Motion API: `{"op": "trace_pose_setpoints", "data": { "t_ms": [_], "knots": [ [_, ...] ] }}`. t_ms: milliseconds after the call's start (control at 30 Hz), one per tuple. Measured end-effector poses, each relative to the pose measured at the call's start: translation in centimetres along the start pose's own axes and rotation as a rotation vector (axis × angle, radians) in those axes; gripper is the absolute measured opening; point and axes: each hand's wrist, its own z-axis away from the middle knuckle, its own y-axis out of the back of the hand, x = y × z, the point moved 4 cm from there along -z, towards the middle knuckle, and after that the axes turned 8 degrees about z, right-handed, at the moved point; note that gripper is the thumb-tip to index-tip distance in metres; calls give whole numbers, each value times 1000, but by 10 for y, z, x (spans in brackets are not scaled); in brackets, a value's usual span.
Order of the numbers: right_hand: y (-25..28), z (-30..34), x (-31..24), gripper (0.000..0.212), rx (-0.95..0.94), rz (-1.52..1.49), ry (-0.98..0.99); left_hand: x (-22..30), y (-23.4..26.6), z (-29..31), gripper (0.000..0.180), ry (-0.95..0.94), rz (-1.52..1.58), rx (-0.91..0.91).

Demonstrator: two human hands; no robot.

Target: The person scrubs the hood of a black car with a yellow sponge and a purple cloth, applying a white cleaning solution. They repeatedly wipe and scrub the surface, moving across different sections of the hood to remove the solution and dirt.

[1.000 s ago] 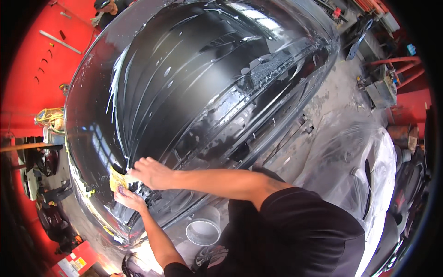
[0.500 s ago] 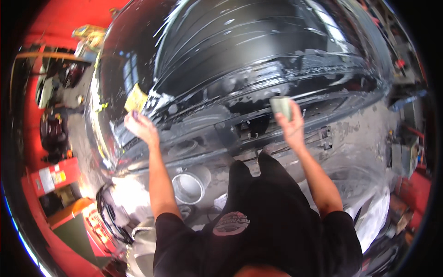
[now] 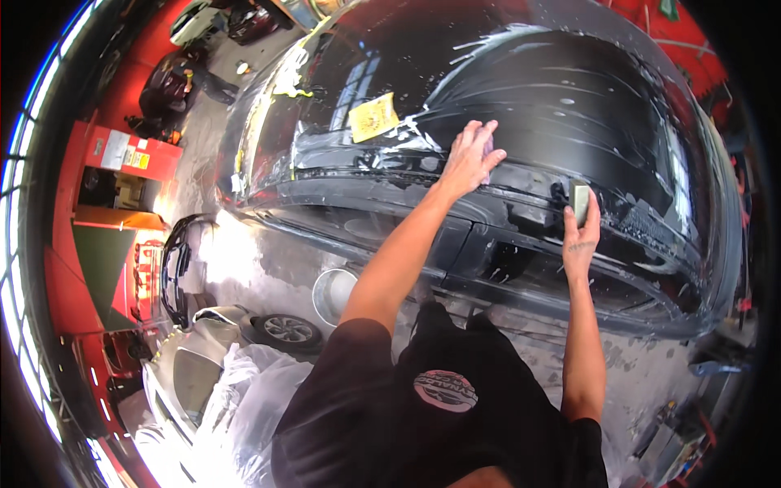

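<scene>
In front of me is a black car roof (image 3: 561, 98), wet and streaked with whitish residue. My left hand (image 3: 468, 160) presses on its near edge, fingers bent over a small purple pad (image 3: 489, 153) that shows only partly. To the right, a grey-green sanding block (image 3: 578, 202) is gripped between the thumb and fingers of my right hand (image 3: 581, 236), at the roof's edge above the side window. Left of my left hand, a yellow sheet (image 3: 374, 119), like sandpaper or a cloth, lies on the roof beside white smears.
A white bucket (image 3: 334, 294) stands on the floor below the car's side, near a wheel (image 3: 286, 328). Plastic sheeting (image 3: 264, 398) and loose car panels lie at lower left. A red cabinet (image 3: 134, 154) is at far left. Another person (image 3: 207, 84) is in the upper left background.
My view has turned and shifted. My left hand has moved from beside the yellow sheet to the right, onto the roof edge. The right hand still holds the block, now at the roof.
</scene>
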Motion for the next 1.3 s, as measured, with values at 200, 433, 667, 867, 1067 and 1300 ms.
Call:
{"op": "trace_pose_setpoints", "data": {
  "t_ms": [200, 433, 667, 867, 1067, 1300],
  "knots": [
    [-85, -39, -31, 61, -5, 362, 279, -80, 80, -13, 54, 74, -205, 138],
    [-114, -18, -25, 56, -6, 531, 403, -193, 204, -6, 65, 674, -498, 199],
    [-111, -26, -15, 55, 4, 621, 380, -215, 218, -35, 80, 587, -398, 12],
    [-113, -27, -11, 55, 7, 662, 378, -242, 213, -18, 35, 579, -46, 338],
    [-110, -33, -12, 55, 9, 640, 416, -218, 219, 62, 25, 456, 601, 782],
    [-114, -39, 2, 52, 71, 546, 551, -146, 166, 183, 27, 386, 621, 809]
  ]
}}
